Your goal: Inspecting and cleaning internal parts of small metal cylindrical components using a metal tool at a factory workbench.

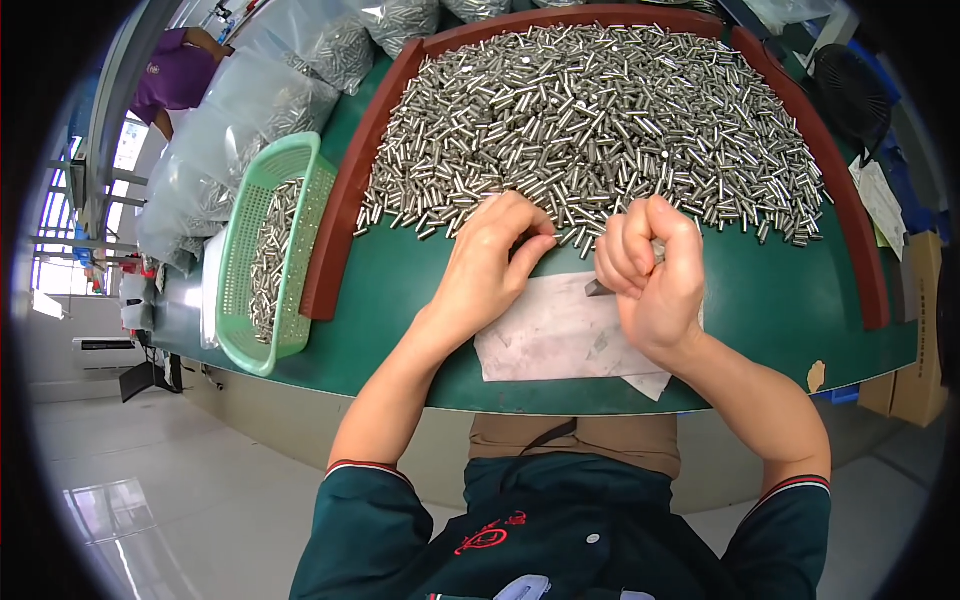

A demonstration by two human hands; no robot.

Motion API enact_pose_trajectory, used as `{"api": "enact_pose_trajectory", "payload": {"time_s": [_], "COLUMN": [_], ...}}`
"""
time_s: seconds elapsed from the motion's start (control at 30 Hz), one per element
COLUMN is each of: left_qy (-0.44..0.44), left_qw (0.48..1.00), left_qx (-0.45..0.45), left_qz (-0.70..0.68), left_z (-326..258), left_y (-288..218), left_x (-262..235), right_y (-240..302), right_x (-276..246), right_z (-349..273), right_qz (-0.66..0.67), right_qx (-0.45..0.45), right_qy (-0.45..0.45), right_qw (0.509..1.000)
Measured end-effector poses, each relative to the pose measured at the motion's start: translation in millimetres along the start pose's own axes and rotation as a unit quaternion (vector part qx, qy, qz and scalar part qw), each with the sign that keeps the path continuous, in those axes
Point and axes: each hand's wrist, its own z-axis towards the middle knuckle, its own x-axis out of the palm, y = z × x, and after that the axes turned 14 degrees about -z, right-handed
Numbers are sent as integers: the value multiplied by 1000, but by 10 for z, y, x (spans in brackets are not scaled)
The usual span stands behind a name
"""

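The single view comes from a head-worn fisheye camera that looks steeply down over the person's chest onto the green tabletop [400,300]. It faces forward across the near edge toward the far edge, where the heap of metal pins [600,120] fills the top of the frame. It sits close: the left hand [495,260] and right hand [650,275] lie near the centre. Straight edges bow toward the dark round rim. No second view shares the scene.

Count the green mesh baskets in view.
1. The green mesh basket sits at the table's left edge, part-filled with metal pins, left of the left hand. Others may be out of frame.
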Motion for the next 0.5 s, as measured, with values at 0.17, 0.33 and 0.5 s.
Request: {"api": "enact_pose_trajectory", "payload": {"time_s": [0.17,0.33,0.5], "left_qy": [-18,-42,-21], "left_qw": [978,965,944], "left_qx": [-153,-161,-205], "left_qz": [-138,-205,-257], "left_z": [-19,-63,-54], "left_y": [-55,22,-33], "left_x": [-1,1,-28], "right_y": [13,24,36], "right_x": [-18,-8,-4], "right_z": [2,-4,-17], "right_qz": [10,13,8], "right_qx": [2,2,0], "right_qy": [-4,0,-5], "right_qw": [1000,1000,1000]}}
